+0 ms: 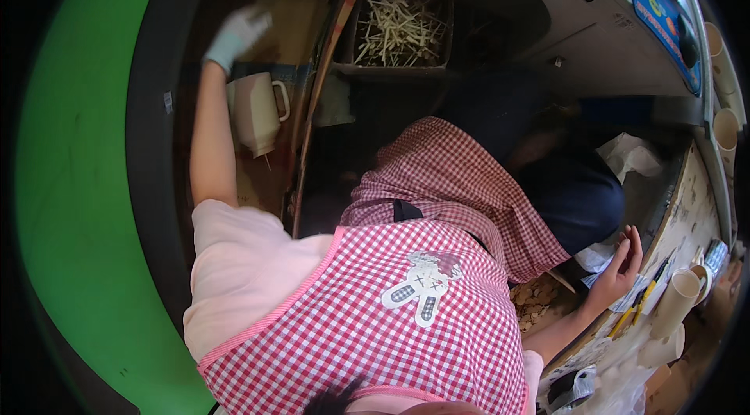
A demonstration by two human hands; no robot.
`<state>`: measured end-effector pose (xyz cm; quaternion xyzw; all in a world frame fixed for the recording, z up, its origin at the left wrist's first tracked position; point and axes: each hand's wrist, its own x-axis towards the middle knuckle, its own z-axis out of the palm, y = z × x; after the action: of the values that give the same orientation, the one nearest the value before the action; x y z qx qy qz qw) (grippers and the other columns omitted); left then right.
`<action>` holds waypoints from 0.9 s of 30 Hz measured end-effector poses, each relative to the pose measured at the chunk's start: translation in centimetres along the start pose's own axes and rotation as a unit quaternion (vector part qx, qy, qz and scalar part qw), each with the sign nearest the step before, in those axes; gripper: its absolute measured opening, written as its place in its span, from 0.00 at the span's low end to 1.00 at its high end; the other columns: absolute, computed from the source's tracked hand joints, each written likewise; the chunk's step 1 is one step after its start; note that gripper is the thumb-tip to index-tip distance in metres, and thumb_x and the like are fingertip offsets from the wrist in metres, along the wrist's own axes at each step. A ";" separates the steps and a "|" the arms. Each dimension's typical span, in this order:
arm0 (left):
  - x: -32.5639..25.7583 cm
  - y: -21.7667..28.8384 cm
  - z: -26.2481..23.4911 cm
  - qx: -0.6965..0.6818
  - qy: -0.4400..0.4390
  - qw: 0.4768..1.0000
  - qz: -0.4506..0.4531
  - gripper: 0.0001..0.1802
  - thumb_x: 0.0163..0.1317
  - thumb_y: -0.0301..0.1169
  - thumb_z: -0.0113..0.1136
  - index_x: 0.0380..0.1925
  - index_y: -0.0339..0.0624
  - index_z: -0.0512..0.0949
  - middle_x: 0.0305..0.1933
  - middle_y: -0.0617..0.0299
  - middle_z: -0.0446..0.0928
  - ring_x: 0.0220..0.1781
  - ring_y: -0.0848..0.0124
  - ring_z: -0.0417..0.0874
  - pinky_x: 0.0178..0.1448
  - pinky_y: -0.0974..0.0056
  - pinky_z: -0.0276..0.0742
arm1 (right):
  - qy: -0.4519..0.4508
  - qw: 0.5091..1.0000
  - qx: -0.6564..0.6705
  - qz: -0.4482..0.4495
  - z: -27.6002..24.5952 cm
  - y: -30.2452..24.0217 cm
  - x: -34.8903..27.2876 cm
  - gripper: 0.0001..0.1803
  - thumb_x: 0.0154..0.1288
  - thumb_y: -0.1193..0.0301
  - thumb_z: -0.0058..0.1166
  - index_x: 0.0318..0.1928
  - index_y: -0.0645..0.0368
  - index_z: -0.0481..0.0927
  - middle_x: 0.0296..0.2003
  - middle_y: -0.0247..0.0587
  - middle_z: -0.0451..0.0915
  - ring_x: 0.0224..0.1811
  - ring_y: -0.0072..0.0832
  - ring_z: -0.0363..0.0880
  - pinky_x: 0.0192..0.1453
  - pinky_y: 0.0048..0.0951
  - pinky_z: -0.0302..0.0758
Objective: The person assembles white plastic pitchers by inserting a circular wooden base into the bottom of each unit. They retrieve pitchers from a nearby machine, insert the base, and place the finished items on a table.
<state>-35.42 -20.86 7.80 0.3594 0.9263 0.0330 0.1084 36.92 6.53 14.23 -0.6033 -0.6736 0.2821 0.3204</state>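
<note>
My left hand (241, 34), in a pale glove, reaches into a cardboard box (293, 21) at the far left. Motion smears its fingers, so their grip cannot be made out. Just nearer than this hand lies a cream mug (256, 114) with a loop handle, tilted in the box, and a thin stick shows at its lower end. My bare right hand (619, 270) hangs by the edge of the workbench (683, 208) at the right. Its fingers are loosely bent and apart, with nothing seen in them.
A bin (391, 69) of thin pale sticks stands beyond my lap. On the bench are yellow pencils (642, 302), an upright cream cup (678, 296) and more cups along the right rim. Flat brownish pieces (535, 303) lie below the bench edge. A green surface (86, 181) fills the left.
</note>
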 end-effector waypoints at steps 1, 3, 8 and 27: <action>-1.9 -2.1 3.4 0.005 -0.145 0.981 -0.126 0.43 0.67 0.58 0.63 0.73 0.41 0.70 0.76 0.43 0.68 0.77 0.45 0.69 0.79 0.52 0.66 | -0.036 0.998 -0.001 -0.050 0.5 -0.5 -0.4 0.16 0.82 0.73 0.49 0.62 0.64 0.80 0.56 0.44 0.84 0.58 0.29 0.82 0.66 0.29 0.75; -4.7 -5.1 8.2 0.176 -0.158 0.941 -0.242 0.40 0.67 0.53 0.63 0.74 0.48 0.68 0.83 0.49 0.58 0.82 0.49 0.61 0.79 0.49 0.65 | -0.049 0.998 -0.014 -0.042 1.4 -1.3 -0.6 0.15 0.82 0.73 0.50 0.61 0.64 0.81 0.55 0.44 0.85 0.58 0.28 0.83 0.65 0.28 0.75; -7.7 -3.1 5.7 0.148 -0.112 0.975 -0.123 0.25 0.64 0.48 0.66 0.52 0.41 0.84 0.58 0.43 0.83 0.60 0.43 0.83 0.62 0.48 0.79 | -0.081 0.989 0.002 -0.122 2.0 -2.0 -1.0 0.14 0.79 0.73 0.54 0.59 0.61 0.84 0.52 0.40 0.87 0.53 0.25 0.84 0.58 0.25 0.77; -19.2 37.7 -0.9 -0.547 -0.200 0.734 0.351 0.43 0.59 0.51 0.73 0.66 0.30 0.76 0.74 0.45 0.71 0.75 0.54 0.72 0.80 0.53 0.63 | -0.356 0.807 0.467 -0.065 7.8 -5.2 -2.9 0.55 0.51 0.61 0.79 0.76 0.62 0.63 0.71 0.45 0.70 0.74 0.37 0.68 0.80 0.37 0.63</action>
<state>3.00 -5.89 17.37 0.5358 0.5138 0.4968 0.4496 27.83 3.07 13.00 -0.1931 -0.5651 0.7359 0.3191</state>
